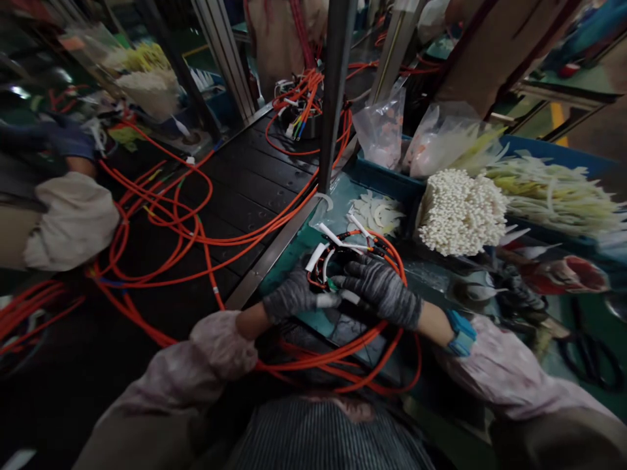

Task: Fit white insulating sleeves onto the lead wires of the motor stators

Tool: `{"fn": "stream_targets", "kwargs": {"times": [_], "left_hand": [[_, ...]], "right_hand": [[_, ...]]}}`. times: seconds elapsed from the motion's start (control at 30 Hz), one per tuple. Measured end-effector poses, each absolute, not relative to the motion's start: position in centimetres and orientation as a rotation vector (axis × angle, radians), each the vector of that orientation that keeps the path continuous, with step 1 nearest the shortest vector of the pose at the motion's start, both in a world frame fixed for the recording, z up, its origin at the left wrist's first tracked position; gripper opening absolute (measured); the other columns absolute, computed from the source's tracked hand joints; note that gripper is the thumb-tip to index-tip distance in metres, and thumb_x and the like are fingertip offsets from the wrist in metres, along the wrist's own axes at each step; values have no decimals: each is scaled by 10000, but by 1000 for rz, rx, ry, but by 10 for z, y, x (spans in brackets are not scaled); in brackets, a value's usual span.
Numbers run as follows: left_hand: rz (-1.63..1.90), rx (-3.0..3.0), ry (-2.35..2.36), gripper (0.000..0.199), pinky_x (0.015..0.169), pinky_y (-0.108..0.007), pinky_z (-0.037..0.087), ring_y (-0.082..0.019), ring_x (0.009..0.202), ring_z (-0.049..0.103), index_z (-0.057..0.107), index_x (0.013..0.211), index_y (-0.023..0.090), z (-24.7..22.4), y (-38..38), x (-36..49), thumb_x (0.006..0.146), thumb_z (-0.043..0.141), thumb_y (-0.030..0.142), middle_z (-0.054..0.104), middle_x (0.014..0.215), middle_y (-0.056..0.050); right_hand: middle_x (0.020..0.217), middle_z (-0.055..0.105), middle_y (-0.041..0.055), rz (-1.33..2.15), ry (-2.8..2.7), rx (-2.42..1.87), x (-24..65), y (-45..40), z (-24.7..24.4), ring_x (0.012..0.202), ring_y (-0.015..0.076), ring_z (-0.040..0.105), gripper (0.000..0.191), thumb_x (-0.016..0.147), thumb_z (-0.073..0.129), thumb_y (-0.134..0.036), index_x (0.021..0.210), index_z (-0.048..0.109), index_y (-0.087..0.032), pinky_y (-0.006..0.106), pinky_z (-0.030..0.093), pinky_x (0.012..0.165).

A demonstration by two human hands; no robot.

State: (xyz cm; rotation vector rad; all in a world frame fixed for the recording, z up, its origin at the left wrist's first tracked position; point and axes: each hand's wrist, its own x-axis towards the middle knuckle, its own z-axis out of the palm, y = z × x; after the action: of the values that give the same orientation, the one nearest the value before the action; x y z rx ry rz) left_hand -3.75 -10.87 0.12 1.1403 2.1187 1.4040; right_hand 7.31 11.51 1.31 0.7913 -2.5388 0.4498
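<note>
My left hand [294,297], in a grey knitted glove with a pale-tipped thumb, is closed on the near left side of a wiring harness [324,261]. My right hand [382,287], gloved alike, curls over the harness from the right, thumb toward the left one. Dark-wrapped wires form a small loop there, with white sleeves [317,256] sticking up and a small green piece between the thumbs. Orange cable [343,358] runs from the harness in wide loops below my hands. Fingertips under the bundle are hidden.
Orange cables [235,241] sprawl over a black slatted conveyor [255,179] at left. A metal post [336,91] stands ahead. Blue bins hold white tubes [463,212] and yellowish strips [553,189]. Scissors [590,359] lie at right. Another person's gloved hand [68,137] is at far left.
</note>
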Motion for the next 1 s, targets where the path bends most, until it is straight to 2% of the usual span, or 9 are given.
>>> {"fn": "stream_targets", "kwargs": {"times": [0.07, 0.17, 0.3, 0.37, 0.47, 0.63, 0.73, 0.9, 1.0], "left_hand": [[1365, 1128, 1934, 567, 988, -452, 707, -263, 1053, 828, 682, 1435, 228, -5, -98, -32, 936, 877, 416, 839, 1185, -84], [1359, 1165, 1849, 693, 1125, -504, 648, -314, 1278, 768, 666, 1498, 226, -14, -105, -21, 875, 932, 376, 798, 1330, -141], [1356, 1419, 1782, 915, 1323, -562, 462, -373, 1645, 451, 454, 1705, 266, -17, -124, -20, 909, 897, 348, 480, 1735, -199], [1347, 1486, 1730, 917, 1354, -575, 409, -376, 1701, 342, 355, 1754, 327, -16, -125, -24, 973, 836, 366, 340, 1820, -164], [1389, 1513, 1638, 943, 1385, -624, 338, -399, 1717, 293, 269, 1770, 427, -15, -121, -27, 1001, 814, 417, 212, 1876, -89], [1425, 1517, 1603, 995, 1370, -638, 402, -412, 1686, 359, 253, 1755, 505, -15, -120, -24, 973, 845, 335, 296, 1849, -31], [1376, 1602, 1669, 1031, 1362, -678, 398, -435, 1699, 322, 245, 1761, 467, -11, -119, -23, 950, 855, 286, 276, 1855, -63], [1288, 1739, 1707, 1002, 1401, -758, 207, -441, 1697, 324, 263, 1763, 376, -4, -113, -23, 942, 817, 218, 383, 1794, -147], [1316, 1721, 1748, 1024, 1372, -747, 306, -437, 1672, 378, 223, 1769, 362, -8, -111, -21, 946, 821, 246, 404, 1776, -167]], "right_hand": [[981, 757, 110, 464, -2521, 700, 91, 107, 7, 882, 234, 669, 383, 1174, 471, -358, 1208, 798, -162, 388, 572, 828], [912, 750, 77, 380, -2546, 512, 127, 88, -2, 835, 237, 651, 309, 1153, 522, -300, 1299, 768, -184, 379, 535, 746], [891, 772, 53, 252, -2588, 372, 158, 66, -6, 809, 221, 642, 300, 1106, 553, -135, 1304, 770, -196, 370, 481, 675], [861, 766, 38, 209, -2597, 350, 162, 62, -6, 772, 205, 617, 282, 1089, 586, -119, 1275, 784, -196, 367, 443, 642], [925, 783, 42, 186, -2604, 331, 159, 61, -5, 824, 205, 622, 300, 1082, 612, -139, 1319, 781, -215, 363, 458, 675], [965, 795, 54, 147, -2550, 360, 160, 65, -6, 890, 223, 638, 326, 1063, 594, -91, 1287, 796, -216, 385, 500, 749], [916, 778, 48, 133, -2565, 427, 164, 69, -6, 889, 219, 633, 357, 1061, 594, -84, 1328, 785, -224, 370, 493, 738], [1096, 812, 80, 112, -2648, 391, 165, 66, -2, 1034, 265, 661, 407, 1038, 612, -82, 1385, 761, -236, 418, 529, 825], [1155, 822, 106, 127, -2695, 332, 163, 61, 2, 1066, 283, 678, 337, 1047, 606, -101, 1319, 783, -193, 441, 557, 853]]}}
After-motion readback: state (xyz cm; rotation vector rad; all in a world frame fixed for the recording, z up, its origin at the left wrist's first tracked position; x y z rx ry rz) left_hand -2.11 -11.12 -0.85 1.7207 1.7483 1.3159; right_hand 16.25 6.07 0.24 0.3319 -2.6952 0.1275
